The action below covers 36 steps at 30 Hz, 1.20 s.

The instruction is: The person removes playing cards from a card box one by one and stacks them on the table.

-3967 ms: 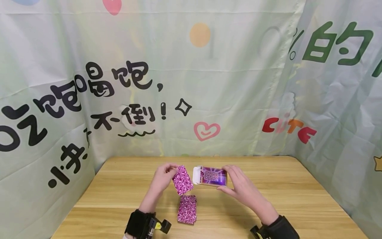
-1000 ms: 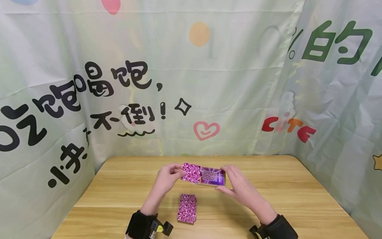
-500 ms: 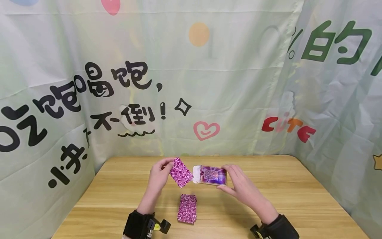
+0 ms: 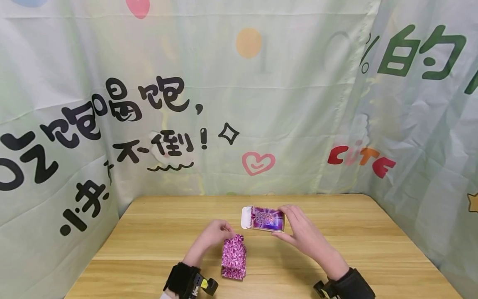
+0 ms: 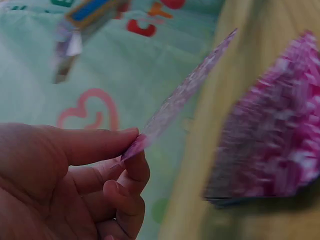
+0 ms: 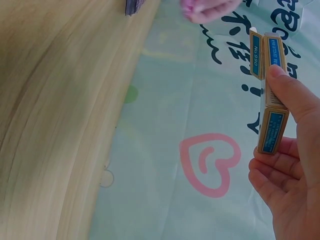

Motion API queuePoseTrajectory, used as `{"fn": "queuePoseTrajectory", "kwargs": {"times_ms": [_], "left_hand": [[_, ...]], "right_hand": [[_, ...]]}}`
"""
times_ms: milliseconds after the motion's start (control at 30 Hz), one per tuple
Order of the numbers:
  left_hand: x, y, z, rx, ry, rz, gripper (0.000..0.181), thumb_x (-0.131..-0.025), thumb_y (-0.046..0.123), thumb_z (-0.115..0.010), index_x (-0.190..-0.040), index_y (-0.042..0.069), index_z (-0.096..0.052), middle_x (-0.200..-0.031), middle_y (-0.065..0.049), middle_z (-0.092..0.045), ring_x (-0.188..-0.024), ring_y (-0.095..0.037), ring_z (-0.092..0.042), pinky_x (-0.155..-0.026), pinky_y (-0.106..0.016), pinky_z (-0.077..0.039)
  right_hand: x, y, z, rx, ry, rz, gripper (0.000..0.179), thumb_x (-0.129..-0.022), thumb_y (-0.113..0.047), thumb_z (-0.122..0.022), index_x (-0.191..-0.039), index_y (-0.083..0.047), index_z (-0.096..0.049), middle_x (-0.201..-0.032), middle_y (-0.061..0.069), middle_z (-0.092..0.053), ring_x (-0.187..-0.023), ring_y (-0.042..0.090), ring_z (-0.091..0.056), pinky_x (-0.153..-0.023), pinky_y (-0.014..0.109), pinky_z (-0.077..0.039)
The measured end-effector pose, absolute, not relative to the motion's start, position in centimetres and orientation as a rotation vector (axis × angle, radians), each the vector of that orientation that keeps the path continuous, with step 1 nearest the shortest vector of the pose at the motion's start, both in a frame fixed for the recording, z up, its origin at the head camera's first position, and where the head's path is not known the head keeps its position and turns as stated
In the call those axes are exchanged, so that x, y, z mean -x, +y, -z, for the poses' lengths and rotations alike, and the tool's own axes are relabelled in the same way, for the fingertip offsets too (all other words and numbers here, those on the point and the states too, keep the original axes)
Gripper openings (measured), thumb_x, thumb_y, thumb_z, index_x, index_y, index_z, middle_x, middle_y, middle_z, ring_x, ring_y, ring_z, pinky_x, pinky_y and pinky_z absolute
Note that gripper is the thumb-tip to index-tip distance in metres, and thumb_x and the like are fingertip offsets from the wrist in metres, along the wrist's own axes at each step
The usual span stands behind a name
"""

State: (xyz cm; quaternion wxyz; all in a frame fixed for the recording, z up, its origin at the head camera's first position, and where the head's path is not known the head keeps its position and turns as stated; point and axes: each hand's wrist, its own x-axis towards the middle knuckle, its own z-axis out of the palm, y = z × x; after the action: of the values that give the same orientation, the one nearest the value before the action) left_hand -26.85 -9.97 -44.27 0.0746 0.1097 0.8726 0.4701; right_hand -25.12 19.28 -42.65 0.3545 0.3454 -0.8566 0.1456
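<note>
My left hand (image 4: 215, 233) pinches a thin playing card (image 5: 182, 95) by one end between thumb and fingers. The card has a pink and white swirl back and appears edge-on in the left wrist view. Just below it lies a stack of matching playing cards (image 4: 233, 274) on the table, partly covered by the held card in the head view. My right hand (image 4: 303, 234) grips a purple card box (image 4: 267, 219) near its right end, thumb on one narrow side and fingers on the other. Its white end flap (image 4: 245, 217) sticks out to the left; gold and blue sides show in the right wrist view.
The wooden table (image 4: 354, 232) runs back to a pale printed curtain (image 4: 291, 104) with lettering and hearts. More curtain stands along the left and right sides. Both wrists wear black straps (image 4: 181, 279) with small cameras.
My left hand has carried a card from beside the box's open end down to the stack, moving toward me. Earlier the card met the box's flap end. The right hand and box barely moved.
</note>
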Motion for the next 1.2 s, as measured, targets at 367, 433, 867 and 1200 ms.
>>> {"fn": "queuePoseTrajectory", "kwargs": {"times_ms": [367,433,867,1200], "left_hand": [[26.6,-9.2,47.5,-0.253,2.734,-1.242,0.021,-0.078,0.01,-0.077,-0.072,0.006,-0.057,-0.068,-0.003,-0.055,-0.06,-0.016,-0.049,-0.052,-0.027,-0.04],[26.6,-9.1,47.6,-0.235,2.785,-1.169,0.023,-0.077,0.013,-0.078,-0.071,0.008,-0.056,-0.069,-0.002,-0.055,-0.062,-0.016,-0.05,-0.053,-0.028,-0.039],[26.4,-8.5,43.3,-0.275,2.899,-1.671,0.016,-0.088,0.019,-0.069,-0.095,0.006,-0.063,-0.08,-0.005,-0.062,-0.067,-0.011,-0.052,-0.058,-0.021,-0.046],[25.1,-7.7,41.1,-0.482,2.737,-1.777,0.016,-0.089,0.026,-0.07,-0.098,0.012,-0.07,-0.081,-0.001,-0.069,-0.071,-0.01,-0.058,-0.061,-0.022,-0.048]], "right_hand": [[25.2,19.2,42.7,-0.901,-2.211,-0.383,0.074,-0.086,-0.062,-0.056,-0.125,0.001,-0.055,-0.116,0.012,-0.061,-0.108,0.025,-0.059,-0.087,0.039,-0.056],[25.1,19.2,42.7,-0.9,-2.212,-0.383,0.074,-0.086,-0.062,-0.056,-0.125,0.001,-0.055,-0.116,0.012,-0.061,-0.108,0.024,-0.059,-0.087,0.039,-0.056],[25.1,19.1,42.6,-0.904,-2.216,-0.371,0.072,-0.083,-0.057,-0.066,-0.125,0.0,-0.055,-0.116,0.012,-0.061,-0.108,0.024,-0.059,-0.088,0.039,-0.055],[25.0,18.9,42.7,-0.915,-2.218,-0.364,0.072,-0.08,-0.055,-0.07,-0.126,-0.001,-0.054,-0.115,0.011,-0.061,-0.108,0.024,-0.059,-0.088,0.038,-0.055]]}}
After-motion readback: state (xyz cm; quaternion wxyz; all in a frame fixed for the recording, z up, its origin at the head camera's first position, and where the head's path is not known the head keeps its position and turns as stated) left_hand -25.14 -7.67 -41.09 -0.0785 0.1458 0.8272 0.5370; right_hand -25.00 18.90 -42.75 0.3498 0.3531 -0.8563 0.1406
